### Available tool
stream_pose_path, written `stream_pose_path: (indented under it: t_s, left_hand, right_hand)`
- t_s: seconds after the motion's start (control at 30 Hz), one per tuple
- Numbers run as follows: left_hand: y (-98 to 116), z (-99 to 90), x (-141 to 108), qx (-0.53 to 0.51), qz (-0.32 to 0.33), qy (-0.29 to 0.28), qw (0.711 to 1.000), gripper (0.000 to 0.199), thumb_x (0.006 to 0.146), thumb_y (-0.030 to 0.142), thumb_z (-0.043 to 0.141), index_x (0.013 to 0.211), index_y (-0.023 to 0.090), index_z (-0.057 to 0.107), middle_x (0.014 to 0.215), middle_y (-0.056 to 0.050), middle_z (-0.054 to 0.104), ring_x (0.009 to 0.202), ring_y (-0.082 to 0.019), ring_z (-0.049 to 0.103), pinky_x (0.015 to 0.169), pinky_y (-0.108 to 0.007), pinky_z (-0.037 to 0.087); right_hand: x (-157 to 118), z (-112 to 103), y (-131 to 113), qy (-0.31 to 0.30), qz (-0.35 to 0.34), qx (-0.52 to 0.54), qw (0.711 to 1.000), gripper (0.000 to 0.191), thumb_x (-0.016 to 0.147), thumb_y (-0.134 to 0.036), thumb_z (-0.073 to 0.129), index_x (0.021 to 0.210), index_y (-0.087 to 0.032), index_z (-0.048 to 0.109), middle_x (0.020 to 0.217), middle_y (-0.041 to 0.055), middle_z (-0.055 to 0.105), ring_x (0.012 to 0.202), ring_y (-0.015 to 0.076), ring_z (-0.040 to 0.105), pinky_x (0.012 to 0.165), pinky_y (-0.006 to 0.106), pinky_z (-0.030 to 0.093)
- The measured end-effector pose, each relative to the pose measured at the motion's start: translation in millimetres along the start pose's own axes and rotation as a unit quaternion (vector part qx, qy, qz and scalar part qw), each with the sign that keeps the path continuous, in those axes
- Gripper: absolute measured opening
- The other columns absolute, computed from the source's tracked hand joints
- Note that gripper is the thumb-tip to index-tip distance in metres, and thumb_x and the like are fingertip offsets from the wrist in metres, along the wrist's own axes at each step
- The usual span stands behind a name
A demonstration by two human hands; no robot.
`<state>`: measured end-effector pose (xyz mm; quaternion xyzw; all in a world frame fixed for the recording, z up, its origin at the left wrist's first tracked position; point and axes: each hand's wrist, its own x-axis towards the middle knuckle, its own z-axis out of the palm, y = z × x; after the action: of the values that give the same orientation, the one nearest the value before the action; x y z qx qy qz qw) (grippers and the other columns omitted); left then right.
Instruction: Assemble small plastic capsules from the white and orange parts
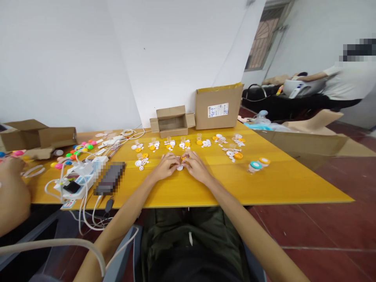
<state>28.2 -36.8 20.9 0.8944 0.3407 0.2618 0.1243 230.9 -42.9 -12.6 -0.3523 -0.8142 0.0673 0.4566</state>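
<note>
White disc (180,167) is in front of the small open box (173,132), on the wearer's side of it, between the fingertips of both hands, at or just above the yellow table (182,196). The left hand (166,166) has its thumb and fingers drawn nearly together and seems to pinch one edge; the right hand (194,166) is curled much the same way at the opposite edge, with hardly any gap. Which finger bears the pressure, I cannot tell. For so small a part, a light pinch at the rim with the pads looks best, one hand steadying while the other turns or presses, wrists low so that a slip drops it no distance. Small white parts (206,143) lie in front of the box and to its right, easily scattered by a careless knuckle. The teal-lidded jar (255,165) and orange-lidded jar (264,161) are farther right of the box, well apart from both hands.
</note>
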Motion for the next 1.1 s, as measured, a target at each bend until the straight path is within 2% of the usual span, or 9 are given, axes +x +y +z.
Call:
stream_pose_path:
  t_s: [0.53, 1.1]
  left_hand:
    - [-0.1, 0.7, 2.4, -0.007, -0.027, -0.011, 1.000, 0.019, 0.095, 0.022, 0.057, 0.090, 0.025, 0.075, 0.100, -0.003, 0.076, 0.109, -0.025, 0.057, 0.103, -0.045, 0.038]
    - [0.7, -0.3, 1.6, -0.009, -0.028, -0.008, 1.000, 0.018, 0.095, 0.021, 0.058, 0.087, 0.024, 0.074, 0.099, -0.004, 0.076, 0.109, -0.025, 0.058, 0.103, -0.045, 0.039]
  right_hand:
    - [-0.1, 0.6, 1.7, -0.015, 0.008, 0.004, 1.000, 0.022, 0.086, -0.004, 0.061, 0.082, -0.023, 0.069, 0.108, 0.0072, 0.062, 0.103, 0.0237, 0.059, 0.092, 0.043, 0.050]
    - [1.9, -0.7, -2.6, -0.031, 0.001, 0.017, 0.999, 0.020, 0.088, -0.006, 0.063, 0.079, -0.023, 0.069, 0.106, 0.0068, 0.063, 0.104, 0.0237, 0.059, 0.091, 0.043, 0.051]
